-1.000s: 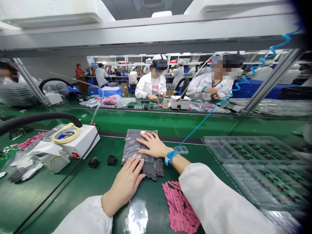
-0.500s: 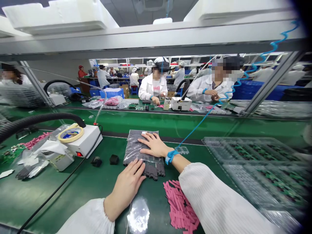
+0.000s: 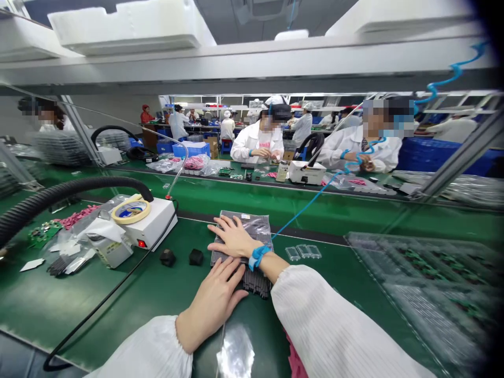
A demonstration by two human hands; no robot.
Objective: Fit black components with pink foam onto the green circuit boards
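Observation:
A clear plastic bag of dark striped strips (image 3: 255, 224) lies flat on the green work surface, with strip ends showing at its near edge. Spread across the bag's top is my right hand (image 3: 232, 239), fingers apart, a blue wrist strap (image 3: 259, 257) around its wrist. My left hand (image 3: 214, 299) lies with fingers stretched out at the bag's near left corner, its fingertips close to the right hand. Pink strips (image 3: 294, 357) are mostly hidden under my right sleeve. Part of the bag is covered by my hands.
Two black blocks (image 3: 196, 256) sit left of the bag. A white box (image 3: 157, 220) with a tape roll (image 3: 131, 210) and black hose (image 3: 79, 189) stands further left. Small clear plastic pieces (image 3: 303, 252) lie right. Clear trays (image 3: 425, 283) hold green circuit boards. Co-workers sit opposite.
My right hand has slid left across the bag, uncovering its right part. The camera view has turned left. My right forearm now hides most of the pink strips.

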